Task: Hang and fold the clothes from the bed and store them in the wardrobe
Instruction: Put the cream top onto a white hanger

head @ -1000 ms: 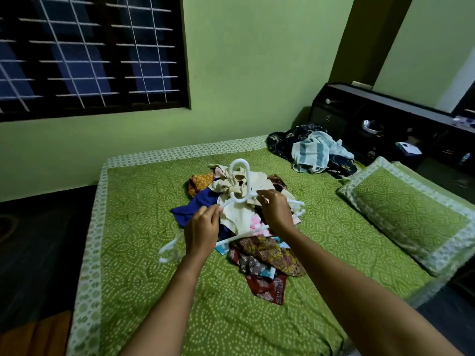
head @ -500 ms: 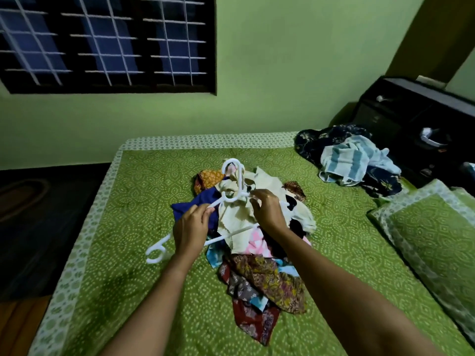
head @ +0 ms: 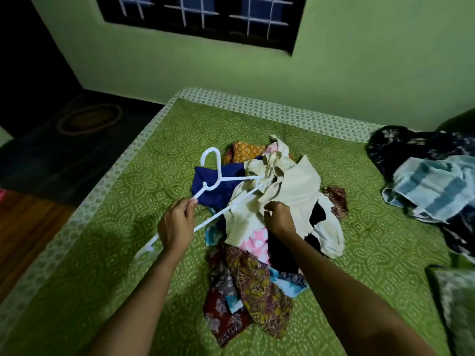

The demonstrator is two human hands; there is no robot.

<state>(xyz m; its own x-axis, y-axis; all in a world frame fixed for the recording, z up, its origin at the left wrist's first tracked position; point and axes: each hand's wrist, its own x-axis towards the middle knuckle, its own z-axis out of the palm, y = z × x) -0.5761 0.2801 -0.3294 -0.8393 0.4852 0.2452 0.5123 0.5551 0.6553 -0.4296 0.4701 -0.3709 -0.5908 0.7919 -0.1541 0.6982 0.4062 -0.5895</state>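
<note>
A heap of mixed clothes (head: 257, 273) lies in the middle of the green bed (head: 108, 253). On top of it sits a cream garment (head: 290, 191). A white plastic hanger (head: 218, 176) has one arm pushed into that garment, and its hook points away from me. My left hand (head: 177, 224) pinches the hanger's near arm between thumb and fingers. My right hand (head: 280, 217) grips the cream fabric at its near edge. A blue garment (head: 218, 191) lies under the hanger.
A second pile, dark floral cloth (head: 416, 142) with a blue striped towel (head: 431, 186), lies at the bed's right side. A pillow (head: 457, 304) shows at the lower right. Green wall and a barred window (head: 205, 19) stand behind the bed; dark floor lies to the left.
The view has swung left and down. The hanger has tilted and slid further into the cream garment. My right hand has moved from the hanger area down onto the cream fabric.
</note>
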